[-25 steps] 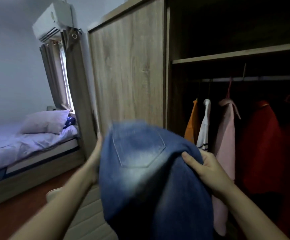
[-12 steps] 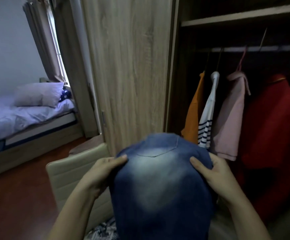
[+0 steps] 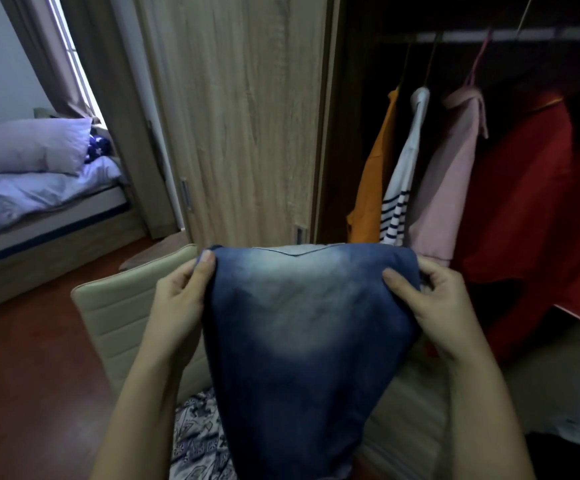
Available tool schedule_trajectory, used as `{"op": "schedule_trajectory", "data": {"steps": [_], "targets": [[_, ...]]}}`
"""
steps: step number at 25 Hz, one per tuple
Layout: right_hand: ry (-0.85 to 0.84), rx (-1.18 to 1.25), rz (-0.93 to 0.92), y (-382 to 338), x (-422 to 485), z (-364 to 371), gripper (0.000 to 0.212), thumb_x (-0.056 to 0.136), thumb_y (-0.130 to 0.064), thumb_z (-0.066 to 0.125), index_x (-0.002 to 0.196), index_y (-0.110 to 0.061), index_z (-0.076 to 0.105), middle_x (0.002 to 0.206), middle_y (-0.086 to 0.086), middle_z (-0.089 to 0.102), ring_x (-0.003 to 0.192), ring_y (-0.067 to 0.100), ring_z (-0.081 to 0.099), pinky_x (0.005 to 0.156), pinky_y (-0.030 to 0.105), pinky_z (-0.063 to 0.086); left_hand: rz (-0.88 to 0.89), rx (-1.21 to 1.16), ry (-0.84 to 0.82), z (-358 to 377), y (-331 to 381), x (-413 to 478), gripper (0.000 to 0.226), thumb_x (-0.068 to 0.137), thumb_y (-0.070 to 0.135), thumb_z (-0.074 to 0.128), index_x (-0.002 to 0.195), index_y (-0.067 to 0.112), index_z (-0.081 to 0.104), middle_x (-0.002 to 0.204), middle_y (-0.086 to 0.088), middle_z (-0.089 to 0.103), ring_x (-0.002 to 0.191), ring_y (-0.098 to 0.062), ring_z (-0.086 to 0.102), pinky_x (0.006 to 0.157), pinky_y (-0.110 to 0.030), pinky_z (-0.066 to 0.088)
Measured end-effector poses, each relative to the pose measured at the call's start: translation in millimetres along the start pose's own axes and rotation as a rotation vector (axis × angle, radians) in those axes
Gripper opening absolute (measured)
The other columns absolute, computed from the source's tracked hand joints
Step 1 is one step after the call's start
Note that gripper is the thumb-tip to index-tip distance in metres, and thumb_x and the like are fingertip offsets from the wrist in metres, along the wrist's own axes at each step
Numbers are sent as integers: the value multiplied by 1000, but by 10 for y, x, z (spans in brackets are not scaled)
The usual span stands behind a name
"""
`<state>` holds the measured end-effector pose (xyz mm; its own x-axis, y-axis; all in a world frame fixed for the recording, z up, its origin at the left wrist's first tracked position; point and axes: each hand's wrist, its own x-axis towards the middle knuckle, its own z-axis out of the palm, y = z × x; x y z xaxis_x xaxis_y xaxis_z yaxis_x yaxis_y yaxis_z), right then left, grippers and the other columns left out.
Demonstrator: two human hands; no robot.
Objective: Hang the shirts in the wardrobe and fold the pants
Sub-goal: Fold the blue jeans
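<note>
A pair of blue faded jeans (image 3: 302,327) hangs in front of me, held up by its top edge. My left hand (image 3: 181,292) grips the left corner, thumb on the front. My right hand (image 3: 433,299) pinches the right corner the same way. The legs drop out of sight at the bottom of the view. Behind the jeans the wardrobe (image 3: 454,36) stands open, with an orange shirt (image 3: 375,181), a white striped shirt (image 3: 402,188), a pink shirt (image 3: 447,188) and a red garment (image 3: 530,209) hanging on its rail.
A cream padded chair (image 3: 122,313) stands just beyond my left hand, with patterned cloth (image 3: 198,438) below the jeans. The wooden wardrobe door (image 3: 240,116) is in the centre. A bed with a pillow (image 3: 35,147) lies at the left, past red-brown floor (image 3: 32,393).
The jeans came down from chest height and my view tilted lower. Both hands slid out to the two top corners and spread the fabric wider.
</note>
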<state>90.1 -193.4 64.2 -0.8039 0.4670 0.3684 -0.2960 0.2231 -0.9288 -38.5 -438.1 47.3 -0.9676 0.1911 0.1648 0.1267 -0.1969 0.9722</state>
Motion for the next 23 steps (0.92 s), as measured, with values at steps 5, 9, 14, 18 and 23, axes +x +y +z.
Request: {"op": "schedule_trajectory", "data": {"steps": [5, 9, 14, 18, 23], "targets": [[71, 46, -93, -124, 9, 114, 16, 87, -6, 57, 83, -18, 67, 73, -15, 72, 72, -2, 66, 62, 10, 50, 90, -126, 184, -2, 42, 59, 21, 87, 35, 60, 84, 23, 76, 120, -7, 64, 116, -20, 56, 103, -35, 40], [29, 103, -135, -191, -35, 27, 11, 77, -16, 65, 78, -24, 73, 74, -13, 72, 71, -2, 65, 61, 11, 49, 240, -80, -30, -34, 115, -47, 38, 77, 59, 58, 93, 30, 75, 114, 4, 69, 113, -14, 60, 96, -31, 48], [-140, -82, -132, -181, -3, -64, 72, 56, -30, 86, 119, -37, 50, 123, -5, 57, 113, 4, 56, 86, 15, 48, 318, 11, -235, -74, 289, -41, 51, 58, 54, 79, 105, 51, 59, 110, 13, 65, 106, -7, 61, 84, -19, 51], [-107, -17, -85, -164, 53, -19, 66, 64, -12, 76, 123, -26, 51, 117, -11, 62, 109, 2, 59, 81, 12, 49, 320, 188, -194, -45, 260, -55, 64, 56, 45, 83, 106, 62, 47, 113, 27, 60, 113, -4, 57, 90, -26, 48], [-204, 106, -171, -234, 242, -97, 41, 74, -17, 74, 111, -29, 60, 107, -14, 68, 106, 7, 62, 80, 17, 50, 474, -18, -37, 66, 404, -79, 51, 72, 3, 66, 112, 28, 49, 102, 18, 69, 98, -1, 64, 84, -18, 51]]}}
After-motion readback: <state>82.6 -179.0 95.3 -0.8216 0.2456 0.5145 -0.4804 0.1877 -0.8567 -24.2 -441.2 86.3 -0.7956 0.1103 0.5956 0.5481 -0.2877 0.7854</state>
